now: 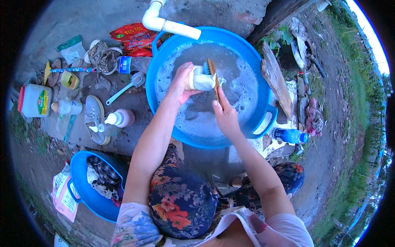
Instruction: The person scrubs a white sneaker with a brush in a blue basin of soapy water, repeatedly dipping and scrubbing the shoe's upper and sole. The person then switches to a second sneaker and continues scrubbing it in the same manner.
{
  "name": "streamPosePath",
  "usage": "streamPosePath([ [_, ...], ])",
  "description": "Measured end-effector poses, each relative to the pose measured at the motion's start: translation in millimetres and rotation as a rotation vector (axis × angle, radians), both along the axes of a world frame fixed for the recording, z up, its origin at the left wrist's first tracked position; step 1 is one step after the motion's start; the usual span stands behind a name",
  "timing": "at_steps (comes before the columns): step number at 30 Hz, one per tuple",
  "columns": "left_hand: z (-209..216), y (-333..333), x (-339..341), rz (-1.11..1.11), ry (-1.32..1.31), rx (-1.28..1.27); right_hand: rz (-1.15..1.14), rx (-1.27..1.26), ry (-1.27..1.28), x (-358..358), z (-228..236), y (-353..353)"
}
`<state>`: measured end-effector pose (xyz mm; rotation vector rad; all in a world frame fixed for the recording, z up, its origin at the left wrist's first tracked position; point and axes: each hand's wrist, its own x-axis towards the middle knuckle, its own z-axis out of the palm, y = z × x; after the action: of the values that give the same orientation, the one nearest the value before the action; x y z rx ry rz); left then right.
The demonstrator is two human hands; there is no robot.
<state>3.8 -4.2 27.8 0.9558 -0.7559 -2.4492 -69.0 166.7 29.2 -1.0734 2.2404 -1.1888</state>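
Observation:
Over a big blue tub [152, 88] of soapy water [242, 88], my left hand [180, 86] grips a pale grey and cream shoe [202, 82]. Wrapped around the handle of a wooden scrub brush [212, 68], my right hand [226, 116] keeps its blue bristles against the shoe's side. Suds show beside the brush. Part of the shoe is hidden behind my left fingers. Another grey shoe [93, 113] lies on its side on the ground to the left of the tub.
A white pipe [177, 28] juts over the tub's far rim. Left are a white-handled brush [123, 89], a pump bottle [122, 118] and a detergent jug [36, 100]. A blue basket [78, 164] of clothes stands near left; a blue bottle [290, 136] and wooden board [275, 78] lie right.

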Motion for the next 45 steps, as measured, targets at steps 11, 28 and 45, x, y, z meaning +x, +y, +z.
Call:
streamPosePath([
  [11,-22,2,-1,0.046,0.231,0.113,-0.075,0.170,-0.037,1,21,-17],
  [28,-22,-6,-1,-0.078,0.045,0.326,-0.181,-0.075,-0.019,-28,-23,-38],
  [45,-10,23,-11,-0.335,0.187,0.001,-0.513,0.062,-0.172,-48,-1,-36],
])
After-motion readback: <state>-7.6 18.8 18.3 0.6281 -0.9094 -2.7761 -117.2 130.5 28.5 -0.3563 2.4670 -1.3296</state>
